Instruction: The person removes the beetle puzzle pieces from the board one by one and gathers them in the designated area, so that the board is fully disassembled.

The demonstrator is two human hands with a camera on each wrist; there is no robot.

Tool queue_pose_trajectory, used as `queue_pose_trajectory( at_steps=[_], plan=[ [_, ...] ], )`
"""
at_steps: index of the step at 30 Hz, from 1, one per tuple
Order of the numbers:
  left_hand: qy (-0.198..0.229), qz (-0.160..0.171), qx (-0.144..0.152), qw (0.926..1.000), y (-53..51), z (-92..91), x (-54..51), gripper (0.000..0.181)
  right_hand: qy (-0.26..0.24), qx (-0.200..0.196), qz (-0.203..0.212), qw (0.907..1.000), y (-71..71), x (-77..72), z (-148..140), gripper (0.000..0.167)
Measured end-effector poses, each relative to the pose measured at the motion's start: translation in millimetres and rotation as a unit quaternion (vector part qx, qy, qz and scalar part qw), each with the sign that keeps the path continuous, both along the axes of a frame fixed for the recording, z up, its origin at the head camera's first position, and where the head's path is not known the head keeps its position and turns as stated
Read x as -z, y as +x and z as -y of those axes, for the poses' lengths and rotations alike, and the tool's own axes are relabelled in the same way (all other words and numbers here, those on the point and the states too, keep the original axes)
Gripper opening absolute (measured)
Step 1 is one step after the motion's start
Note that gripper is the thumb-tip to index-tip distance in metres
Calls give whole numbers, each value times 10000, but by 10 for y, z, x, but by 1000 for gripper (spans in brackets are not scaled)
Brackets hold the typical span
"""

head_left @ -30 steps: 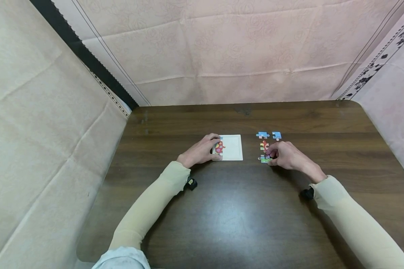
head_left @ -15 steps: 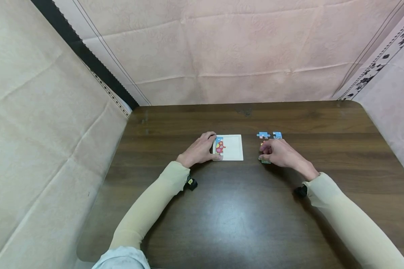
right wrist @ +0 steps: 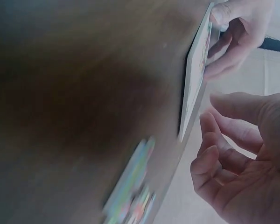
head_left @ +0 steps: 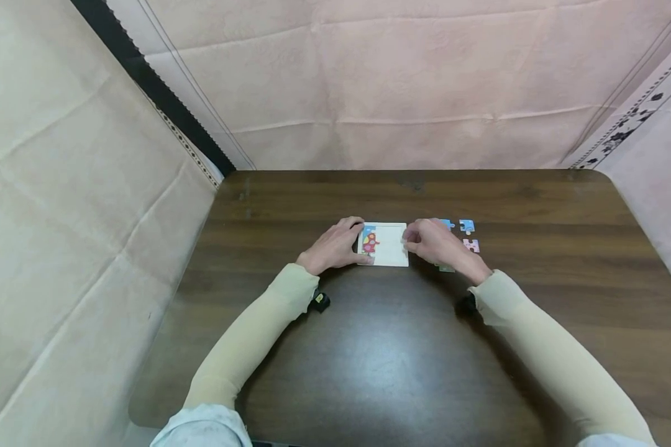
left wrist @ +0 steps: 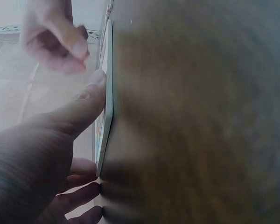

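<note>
A white puzzle board (head_left: 390, 249) lies flat on the table, with joined pieces (head_left: 370, 241) showing a red figure on blue along its left side. My left hand (head_left: 335, 247) holds the board's left end, thumb on the near corner and fingers along the left edge. Over the board's right edge, my right hand (head_left: 438, 245) pinches a small puzzle piece; a reddish bit of it shows at the fingertips in the left wrist view, the rest hidden by the fingers. In the right wrist view the right hand (right wrist: 238, 149) hovers apart from the board.
Loose pieces lie right of the board: a blue one (head_left: 466, 226), another blue one (head_left: 448, 223) partly covered, a pink one (head_left: 471, 245), and a green one (head_left: 446, 269) partly under the right hand. The brown wooden table (head_left: 335, 347) meets a pale cloth (head_left: 402, 87) behind.
My right hand has moved left from the loose pieces to the board's right edge, carrying a piece picked up there. The left hand stays at the board's left end.
</note>
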State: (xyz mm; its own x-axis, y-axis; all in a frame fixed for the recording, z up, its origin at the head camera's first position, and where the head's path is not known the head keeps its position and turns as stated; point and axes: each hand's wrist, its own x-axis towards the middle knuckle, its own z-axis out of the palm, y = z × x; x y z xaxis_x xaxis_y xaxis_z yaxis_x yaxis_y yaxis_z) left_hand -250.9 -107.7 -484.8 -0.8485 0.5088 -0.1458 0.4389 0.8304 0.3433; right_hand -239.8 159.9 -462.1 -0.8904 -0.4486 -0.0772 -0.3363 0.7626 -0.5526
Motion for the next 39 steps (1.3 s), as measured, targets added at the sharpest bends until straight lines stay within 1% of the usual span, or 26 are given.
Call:
queue_pose_trajectory(
  at_steps=[6, 9, 12, 15, 20, 27, 30, 33, 35, 37, 39],
  plan=[
    [23, -8, 3, 10000, -7, 0, 7, 100, 99, -190, 84, 9997, -202, 40, 273, 22],
    [47, -6, -5, 10000, -10, -1, 14, 100, 104, -306, 104, 9994, -276, 55, 379, 25],
    [81, 21, -5, 10000, -7, -10, 27, 98, 111, -341, 157, 9992, -321, 73, 460, 27],
    [104, 13, 25, 9999, -7, -13, 35, 96, 176, -344, 178, 9991, -338, 74, 522, 28],
    [103, -44, 63, 9999, -13, -11, 29, 94, 252, -322, 261, 9988, -350, 80, 607, 26],
    [125, -124, 63, 9998, -27, -1, 38, 93, 300, -380, 544, 9973, -366, 57, 669, 21],
    [110, -140, 63, 9998, -25, 1, 39, 95, 315, -396, 588, 9970, -363, 49, 678, 21],
    [123, -145, 52, 9998, -27, 3, 37, 95, 203, -301, 575, 9977, -359, 53, 692, 18],
    [151, -132, 43, 9998, -26, 3, 35, 95, 54, -164, 619, 9979, -356, 60, 696, 18],
    [167, -114, 38, 9998, -26, 4, 36, 95, -84, 2, 659, 9978, -351, 64, 698, 22],
    [189, -110, 40, 9998, -28, 5, 35, 94, -185, 147, 673, 9975, -347, 62, 698, 30]
  ],
)
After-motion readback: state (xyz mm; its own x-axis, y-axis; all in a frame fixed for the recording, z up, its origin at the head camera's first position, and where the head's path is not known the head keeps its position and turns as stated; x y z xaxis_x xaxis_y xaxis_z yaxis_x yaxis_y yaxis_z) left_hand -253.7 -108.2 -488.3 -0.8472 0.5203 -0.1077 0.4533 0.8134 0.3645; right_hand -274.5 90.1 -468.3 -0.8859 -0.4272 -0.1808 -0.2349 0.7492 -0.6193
